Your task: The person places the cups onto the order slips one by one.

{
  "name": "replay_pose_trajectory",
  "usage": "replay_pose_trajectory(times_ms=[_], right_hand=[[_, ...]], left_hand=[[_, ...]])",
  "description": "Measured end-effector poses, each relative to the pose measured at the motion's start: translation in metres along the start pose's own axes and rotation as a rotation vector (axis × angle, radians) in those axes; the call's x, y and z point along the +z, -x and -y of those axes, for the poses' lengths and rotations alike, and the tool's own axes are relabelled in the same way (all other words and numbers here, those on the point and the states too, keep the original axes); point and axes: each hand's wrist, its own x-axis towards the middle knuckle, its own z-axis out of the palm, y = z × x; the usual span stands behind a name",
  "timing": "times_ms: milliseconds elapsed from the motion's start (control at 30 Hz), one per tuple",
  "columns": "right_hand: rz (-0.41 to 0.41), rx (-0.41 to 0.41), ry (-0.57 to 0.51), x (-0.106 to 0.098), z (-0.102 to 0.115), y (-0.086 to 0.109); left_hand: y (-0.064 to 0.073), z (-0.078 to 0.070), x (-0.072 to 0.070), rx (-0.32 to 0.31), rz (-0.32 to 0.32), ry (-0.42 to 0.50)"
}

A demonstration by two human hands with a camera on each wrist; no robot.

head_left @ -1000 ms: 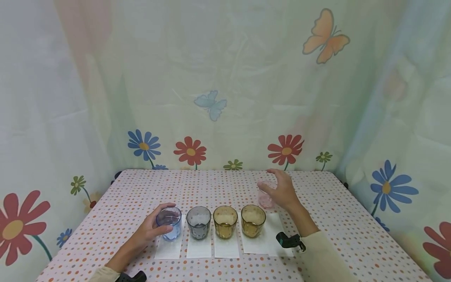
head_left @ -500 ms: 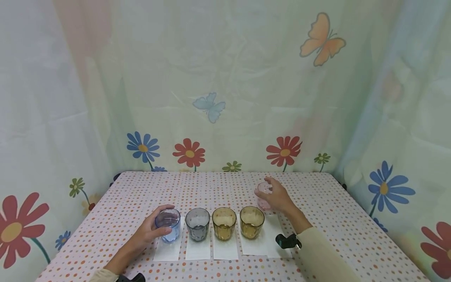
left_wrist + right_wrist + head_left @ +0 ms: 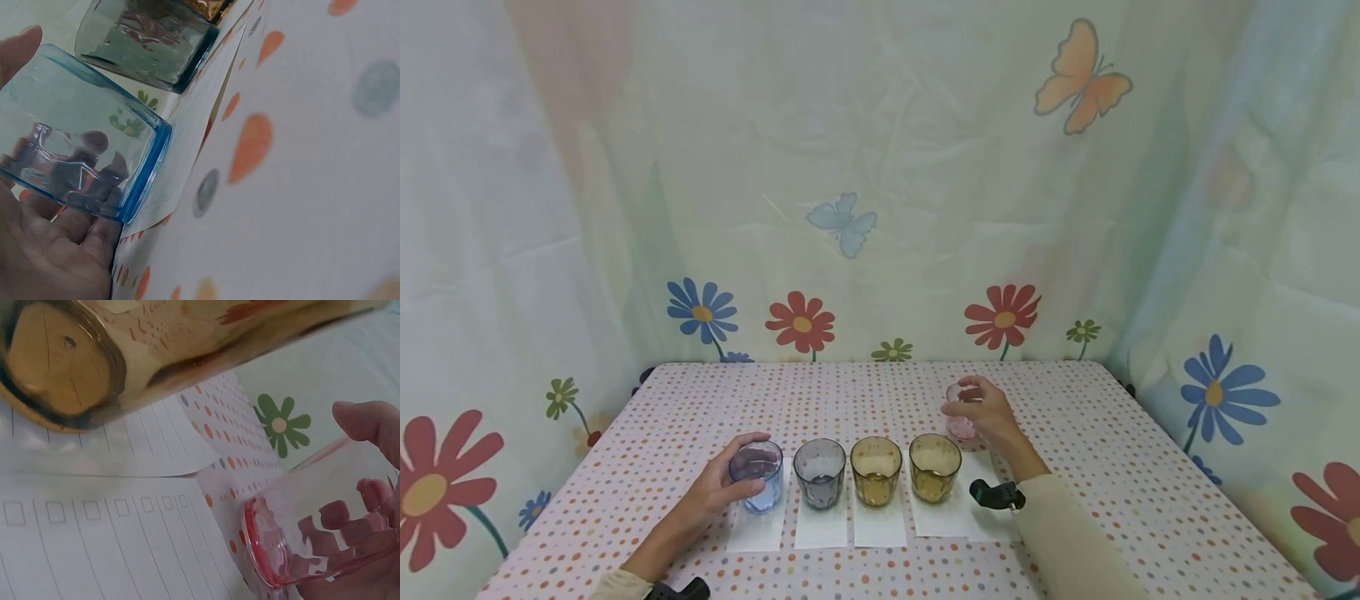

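Note:
My left hand (image 3: 718, 487) holds a clear blue glass (image 3: 765, 493) upright over a white paper, thumb on the near side and fingers round the far side. In the left wrist view, those fingers show through the blue glass (image 3: 87, 131). A pink glass (image 3: 960, 428) is in the grip of my right hand (image 3: 995, 419), behind the right end of the row. The right wrist view has the pink glass (image 3: 319, 531) tilted by the camera angle, fingers visible through its wall. I cannot tell whether its base touches the cloth.
Between the hands stand a grey glass (image 3: 821, 473) and two amber glasses, one in the middle (image 3: 876, 472) and one further right (image 3: 935, 468). Each is on white paper. A ruled sheet (image 3: 998, 525) lies at the right end. Dotted cloth (image 3: 850, 396) covers the table.
My right hand has lowered and moved a little left, its fingers closing round the pink glass. The left hand and blue glass have stayed put.

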Motion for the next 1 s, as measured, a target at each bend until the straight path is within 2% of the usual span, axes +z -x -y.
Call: replay_pose_trajectory(times_ms=[133,267,433,667,1000], right_hand=[[-0.034,0.011,-0.038,0.0061,-0.0009,-0.0024],[-0.06,0.02,-0.021,0.0085,-0.0016,-0.0028],[-0.061,0.025,0.007,0.0076,-0.0008,-0.0031],[-0.076,0.043,-0.004,0.0071,0.005,-0.002],[-0.098,0.059,0.04,-0.0007,0.006,-0.0022]], left_hand=[[0.0002,-0.0016,-0.0002,0.018,0.006,0.005],[0.0004,-0.0018,0.0009,0.01,0.014,0.021],[0.0,-0.001,0.0016,0.001,0.006,0.019],[-0.0007,-0.0005,0.0016,-0.014,0.0,0.032],[-0.001,-0.0005,-0.0004,0.025,0.011,0.005]])
